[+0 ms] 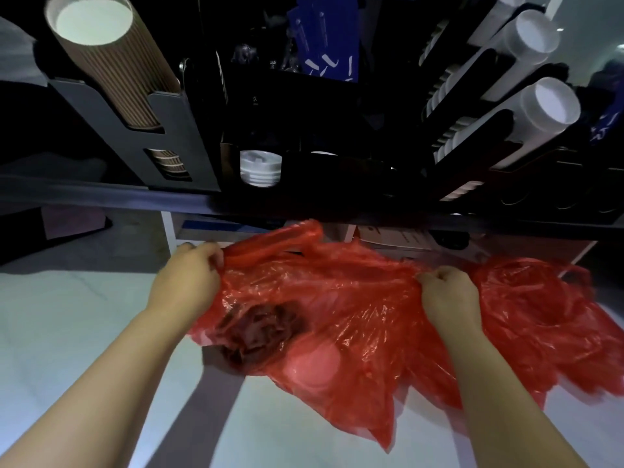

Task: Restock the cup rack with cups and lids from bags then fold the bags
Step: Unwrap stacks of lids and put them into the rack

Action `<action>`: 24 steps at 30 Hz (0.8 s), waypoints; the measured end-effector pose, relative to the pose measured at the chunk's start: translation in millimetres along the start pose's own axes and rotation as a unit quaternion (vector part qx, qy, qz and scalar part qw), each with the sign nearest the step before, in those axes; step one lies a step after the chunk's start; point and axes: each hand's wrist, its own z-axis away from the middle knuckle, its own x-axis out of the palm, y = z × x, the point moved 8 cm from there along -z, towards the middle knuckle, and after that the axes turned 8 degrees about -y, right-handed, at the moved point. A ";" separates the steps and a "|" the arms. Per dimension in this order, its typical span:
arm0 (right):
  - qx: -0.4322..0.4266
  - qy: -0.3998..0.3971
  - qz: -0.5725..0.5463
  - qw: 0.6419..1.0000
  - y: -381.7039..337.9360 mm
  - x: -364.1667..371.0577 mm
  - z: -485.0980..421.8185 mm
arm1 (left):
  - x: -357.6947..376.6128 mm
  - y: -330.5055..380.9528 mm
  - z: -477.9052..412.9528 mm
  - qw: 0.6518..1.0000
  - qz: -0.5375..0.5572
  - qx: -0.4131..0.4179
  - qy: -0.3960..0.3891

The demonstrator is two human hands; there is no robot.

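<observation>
Head view: the red bag is spread crumpled over a pale surface below the counter edge. The left hand has its fingers curled round the bag's handle, and the right hand has its fingers closed on the rim. Above, the black cup rack holds brown ribbed cups, white lids and white cups.

Both bare forearms extend forward from the lower edge, sleeves not seen. Left hand: back uppermost, fingers curled under, pinching the handle end of the crinkled translucent red plastic bag. Right hand: back uppermost, fist closed, gripping a gather of the same bag. Hands well apart, wrists straight
</observation>
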 end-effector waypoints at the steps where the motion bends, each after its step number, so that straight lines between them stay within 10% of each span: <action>1: 0.005 0.002 0.010 1.000 1.5 -1.4 0.8 | 0.2 -8.4 -1.7 1.000 -0.001 -0.019 -0.014; 6: -0.150 0.082 0.141 0.975 -30.9 15.0 18.2 | 14.0 -0.6 6.1 0.998 -0.041 -0.006 -0.054; 11: -0.488 0.083 0.155 0.855 -102.0 43.9 74.0 | 6.7 51.3 23.5 0.977 -0.112 0.176 0.033; 16: -0.452 -0.235 0.339 0.791 -95.6 112.3 78.4 | 40.1 76.3 37.6 0.938 -0.166 0.244 -0.181; 24: -0.593 -0.142 0.281 0.741 -94.7 101.4 94.7 | 48.0 90.7 65.3 0.879 -0.123 0.437 -0.145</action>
